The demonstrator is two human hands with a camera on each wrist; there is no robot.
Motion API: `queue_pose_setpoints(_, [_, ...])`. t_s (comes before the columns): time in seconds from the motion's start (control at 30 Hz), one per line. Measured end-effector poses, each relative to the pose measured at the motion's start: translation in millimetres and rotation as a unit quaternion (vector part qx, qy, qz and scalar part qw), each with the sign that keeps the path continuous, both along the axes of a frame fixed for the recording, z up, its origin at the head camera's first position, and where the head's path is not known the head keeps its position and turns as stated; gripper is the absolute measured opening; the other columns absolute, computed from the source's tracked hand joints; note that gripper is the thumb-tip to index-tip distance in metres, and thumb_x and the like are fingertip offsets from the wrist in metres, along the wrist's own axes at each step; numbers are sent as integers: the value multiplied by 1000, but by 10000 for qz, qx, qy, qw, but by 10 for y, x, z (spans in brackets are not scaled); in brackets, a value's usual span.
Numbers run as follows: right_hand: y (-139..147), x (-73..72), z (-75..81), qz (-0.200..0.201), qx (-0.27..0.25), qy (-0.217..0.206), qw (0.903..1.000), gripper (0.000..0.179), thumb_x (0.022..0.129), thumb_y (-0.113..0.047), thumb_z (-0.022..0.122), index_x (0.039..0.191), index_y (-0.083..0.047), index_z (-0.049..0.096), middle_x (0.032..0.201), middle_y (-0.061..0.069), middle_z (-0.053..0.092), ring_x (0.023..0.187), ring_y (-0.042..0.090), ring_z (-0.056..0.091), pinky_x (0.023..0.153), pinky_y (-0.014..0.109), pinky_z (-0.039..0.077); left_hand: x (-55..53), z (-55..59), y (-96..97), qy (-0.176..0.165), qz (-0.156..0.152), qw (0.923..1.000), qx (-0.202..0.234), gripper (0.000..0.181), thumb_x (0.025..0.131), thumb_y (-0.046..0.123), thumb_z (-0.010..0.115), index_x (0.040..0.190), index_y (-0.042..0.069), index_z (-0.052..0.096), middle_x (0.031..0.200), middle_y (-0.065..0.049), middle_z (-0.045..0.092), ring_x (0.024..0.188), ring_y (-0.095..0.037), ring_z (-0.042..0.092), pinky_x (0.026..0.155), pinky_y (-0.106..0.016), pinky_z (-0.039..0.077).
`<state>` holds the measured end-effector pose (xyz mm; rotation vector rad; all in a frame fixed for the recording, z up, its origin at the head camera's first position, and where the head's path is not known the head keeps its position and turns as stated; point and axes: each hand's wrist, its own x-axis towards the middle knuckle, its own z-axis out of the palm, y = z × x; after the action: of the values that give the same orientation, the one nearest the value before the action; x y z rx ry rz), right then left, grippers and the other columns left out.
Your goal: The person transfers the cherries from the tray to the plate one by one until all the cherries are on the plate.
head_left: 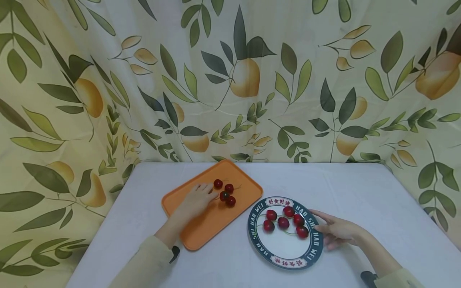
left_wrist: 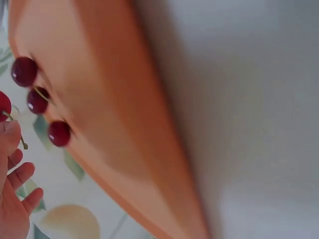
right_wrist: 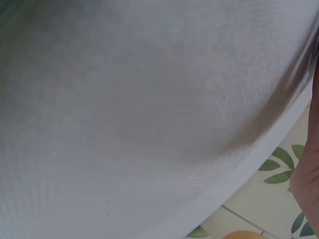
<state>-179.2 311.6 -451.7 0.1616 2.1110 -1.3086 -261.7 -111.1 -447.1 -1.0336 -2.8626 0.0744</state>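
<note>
In the head view, my left hand reaches over an orange tray. Its thumb and fingertips pinch a dark red cherry by the stem; the left wrist view shows that cherry at the frame's edge, with its stem beside the thumb. Several other cherries lie on the tray close by. To the right is a round plate with a dark, lettered rim, bearing several red cherries with stems. My right hand holds the plate's right edge, thumb on the rim; its lower fingers are partly hidden.
A white cloth covers the table under tray and plate. Behind the table's far edge hangs a curtain printed with fruit and leaves. The tray's near right corner lies close to the plate.
</note>
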Motion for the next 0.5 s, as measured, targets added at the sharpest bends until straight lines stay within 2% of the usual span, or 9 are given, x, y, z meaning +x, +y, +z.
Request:
queue_pose_setpoints(0.13, [-4, 0, 9, 18, -14, 17, 10000, 71, 91, -19, 54, 145, -8, 10, 84, 11, 53, 57, 17, 59, 55, 27, 52, 27, 44, 181, 255, -109, 9995, -171, 27, 92, 14, 54, 117, 23, 57, 123, -6, 45, 114, -24, 41, 100, -42, 31])
queue_pose_setpoints(0.27, [-9, -3, 14, 4, 27, 29, 10000, 71, 91, -19, 55, 145, -8, 11, 84, 11, 54, 58, 18, 60, 55, 27, 52, 50, 61, 372, 336, -110, 9993, -152, 34, 87, 14, 62, 118, 25, 57, 120, -4, 46, 113, -22, 40, 99, -41, 34])
queue_pose_setpoints(0.5, [-5, 2, 17, 56, -54, 6, 10000, 71, 91, -19, 54, 145, -8, 10, 86, 10, 55, 58, 17, 60, 55, 26, 51, 141, 117, 661, 480, -248, 9985, -72, 32, 89, 13, 58, 119, 26, 56, 121, -3, 46, 112, -20, 39, 100, -40, 31])
